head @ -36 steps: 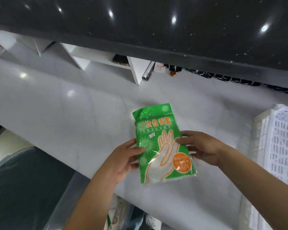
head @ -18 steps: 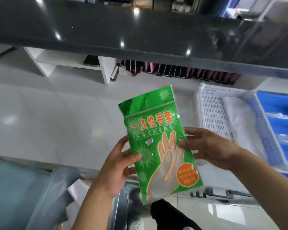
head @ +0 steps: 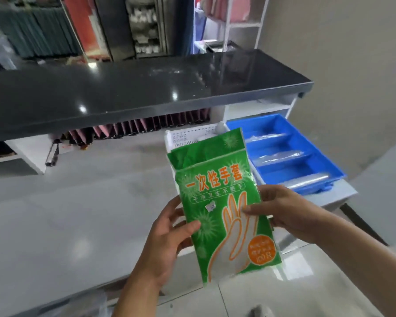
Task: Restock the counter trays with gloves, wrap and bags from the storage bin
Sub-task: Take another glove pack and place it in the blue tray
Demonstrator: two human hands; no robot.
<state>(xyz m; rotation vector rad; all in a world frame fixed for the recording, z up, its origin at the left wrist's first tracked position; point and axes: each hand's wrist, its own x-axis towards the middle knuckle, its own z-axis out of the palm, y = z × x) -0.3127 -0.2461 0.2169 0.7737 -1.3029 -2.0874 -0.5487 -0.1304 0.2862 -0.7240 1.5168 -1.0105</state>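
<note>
Two counter levels fill most of the view: a dark, glossy upper counter (head: 146, 92) running across the far side, and below and nearer, a broad pale grey work surface (head: 73, 202) that spreads from the left edge to the right end. Under the dark top's overhang a row of pink and dark folded items (head: 146, 126) stands on edge, with a white shelf unit (head: 28, 152) to the far left. At the right end of the grey surface sits a blue divided tray (head: 329, 165), its compartments holding clear rolls of wrap (head: 281, 155) laid crosswise. Just left of it, touching or nearly so, is a white perforated tray (head: 188, 135), mostly hidden behind the packet. Held up in front of both trays, tilted slightly with its top leaning left, is a green packet of disposable gloves (head: 217, 202) printed with an orange hand outline and an orange round label near its lower right corner. The left hand (head: 167, 243) grips the packet's left edge, thumb pressed on the front face and fingers behind. The right hand (head: 284, 211) pinches the right edge, thumb across the front and fingers curled behind it. A small white sticker (head: 210, 207) sits near the packet's middle.
</note>
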